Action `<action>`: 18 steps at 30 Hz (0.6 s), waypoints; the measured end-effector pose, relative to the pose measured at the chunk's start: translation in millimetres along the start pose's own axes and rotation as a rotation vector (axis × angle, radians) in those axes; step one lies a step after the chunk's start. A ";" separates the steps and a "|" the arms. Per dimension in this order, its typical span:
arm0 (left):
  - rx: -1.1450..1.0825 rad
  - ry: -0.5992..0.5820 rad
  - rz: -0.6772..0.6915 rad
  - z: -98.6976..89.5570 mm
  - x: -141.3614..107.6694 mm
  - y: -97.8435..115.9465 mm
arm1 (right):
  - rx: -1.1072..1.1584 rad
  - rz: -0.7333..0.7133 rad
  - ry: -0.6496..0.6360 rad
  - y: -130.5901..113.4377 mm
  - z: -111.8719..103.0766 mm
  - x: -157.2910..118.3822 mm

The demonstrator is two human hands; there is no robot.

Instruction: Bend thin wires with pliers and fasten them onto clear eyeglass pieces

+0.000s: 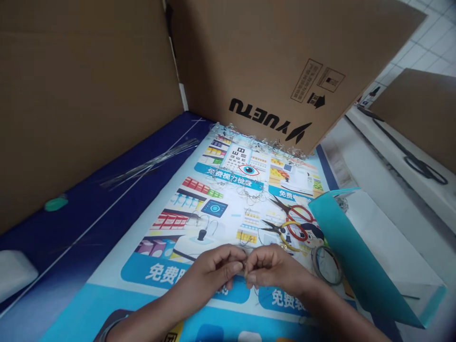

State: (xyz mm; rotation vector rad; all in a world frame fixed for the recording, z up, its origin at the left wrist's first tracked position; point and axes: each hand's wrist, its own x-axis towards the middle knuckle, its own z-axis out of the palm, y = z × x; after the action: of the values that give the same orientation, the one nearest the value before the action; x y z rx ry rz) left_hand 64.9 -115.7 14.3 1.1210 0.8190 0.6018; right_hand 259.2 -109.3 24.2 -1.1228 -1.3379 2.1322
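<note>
My left hand (225,267) and my right hand (268,269) meet over the printed sheet (228,204), fingertips pinched close together. Whatever lies between the fingers is too small and too hidden to name. A thin wire-like line shows just below my right hand. Two pairs of scissors, one red-handled (299,223) and one yellow-handled (290,237), lie open beyond my right hand. To the right of that hand is a grey roll of tape (327,265). Thin bent wire pieces (249,190) lie scattered further up the sheet.
Cardboard panels (85,85) with a printed box wall (278,57) stand at the left and back. A teal open box (359,251) sits at right. Clear strips (160,161), a green piece (56,204) and a white block (16,274) lie left. Black scissors (423,168) rest far right.
</note>
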 end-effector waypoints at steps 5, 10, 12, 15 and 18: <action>0.081 0.131 0.041 -8.1 3.5 -2.6 | -0.113 -0.056 0.082 -0.8 1.8 13.5; 0.326 0.235 0.167 -10.9 4.4 -5.0 | -0.245 -0.125 0.184 -0.6 7.6 18.9; 0.437 0.255 0.193 -11.0 4.1 -5.3 | -0.198 -0.119 0.187 1.3 9.8 21.4; 0.594 0.302 0.216 -10.4 3.3 -6.2 | -0.113 -0.091 0.190 5.3 12.0 25.5; 0.684 0.333 0.215 -8.8 2.3 -7.6 | -0.116 -0.073 0.215 9.1 13.7 28.5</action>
State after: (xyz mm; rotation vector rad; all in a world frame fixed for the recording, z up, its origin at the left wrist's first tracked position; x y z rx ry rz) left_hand 59.1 -111.7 4.7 1.7755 1.2536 0.7213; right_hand 231.8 -102.2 7.2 -1.2870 -1.3934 1.8440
